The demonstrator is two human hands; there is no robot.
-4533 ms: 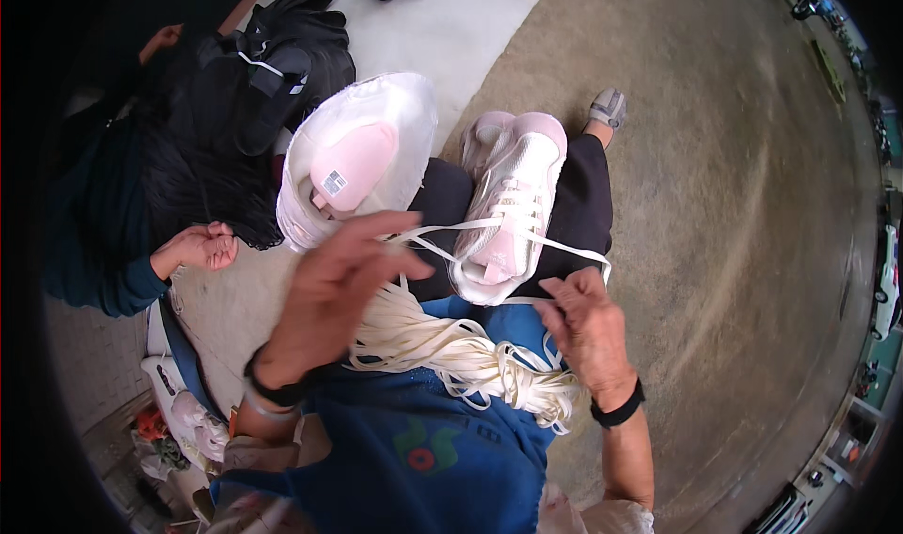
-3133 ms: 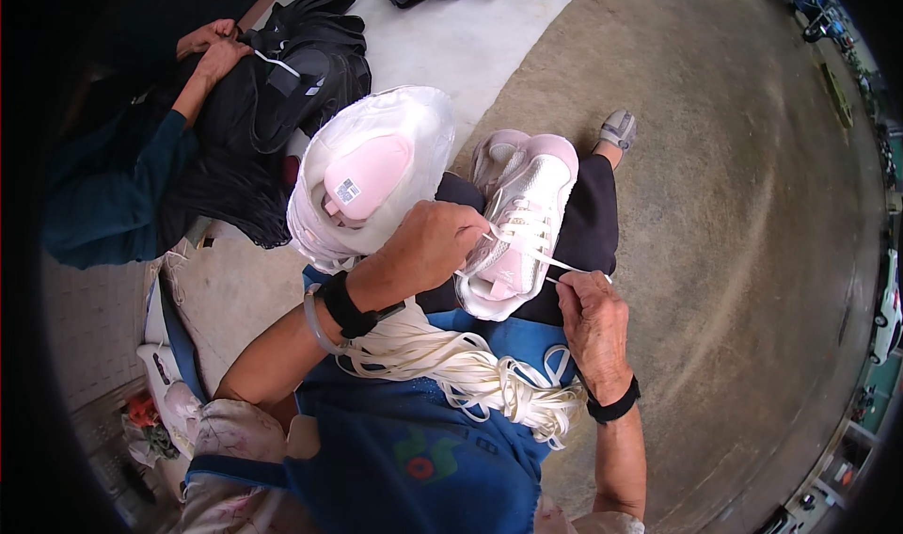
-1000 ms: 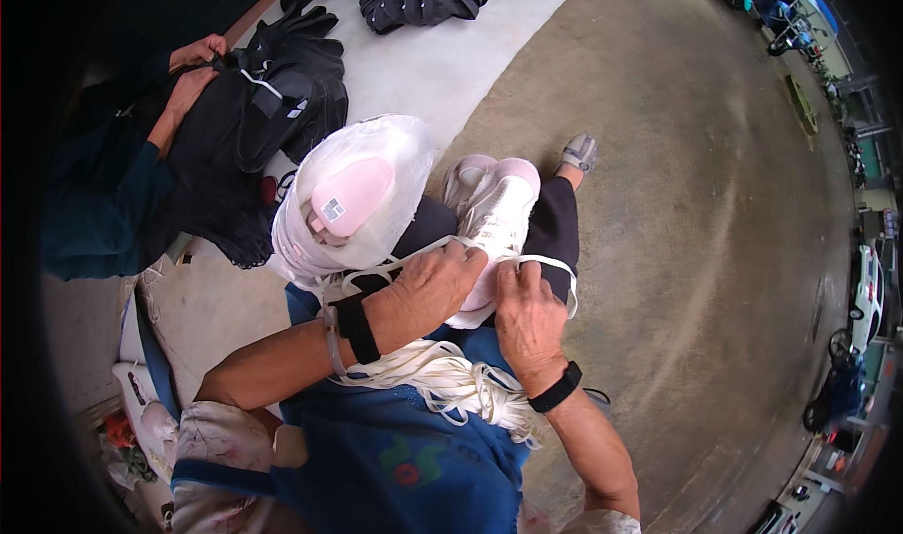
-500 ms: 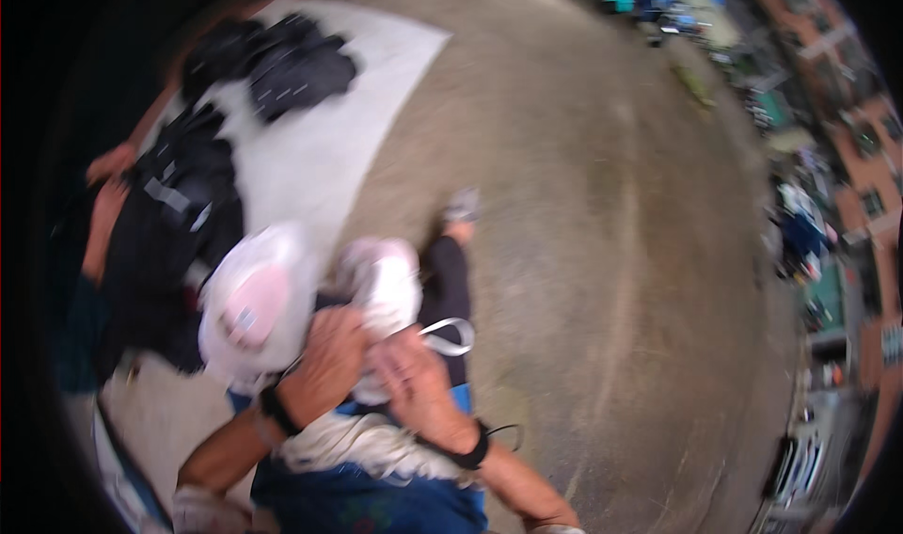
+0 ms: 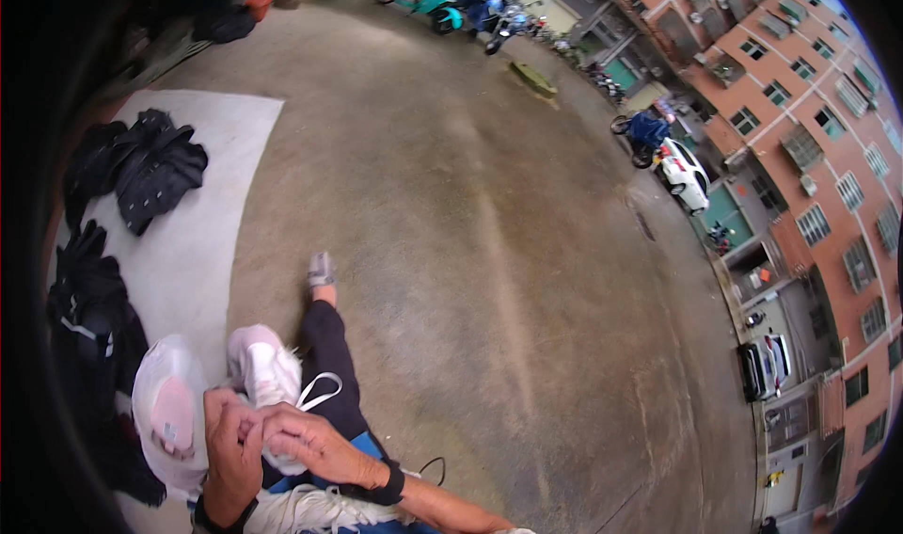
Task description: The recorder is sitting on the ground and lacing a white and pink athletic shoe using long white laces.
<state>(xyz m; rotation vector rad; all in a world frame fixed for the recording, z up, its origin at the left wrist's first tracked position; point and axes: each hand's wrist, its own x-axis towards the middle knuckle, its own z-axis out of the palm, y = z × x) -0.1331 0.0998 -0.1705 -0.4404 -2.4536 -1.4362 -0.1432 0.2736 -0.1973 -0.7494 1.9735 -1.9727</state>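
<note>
A white and pink sneaker rests on my lap, toe pointing away from me. Over its laced part my left hand and my right hand meet, fingertips pressed together. A white shoelace stands up in a loop beside my right hand, whose fingers are closed on the lace. My left fingers are curled too, but what lies between them is hidden. To the left is a second pale shoe with a pink oval patch. Across my lap lies a bundle of off-white laces.
Black bags or clothing lie on a pale slab to the left. My leg in dark trousers reaches forward onto the concrete ground. Scooters, a white car and a brick-coloured building stand farther off.
The view has swung, bringing more of the yard and building in and shifting my hands and the shoes leftward and down. Both hands remain together at the sneaker, and the lace loop still shows.
</note>
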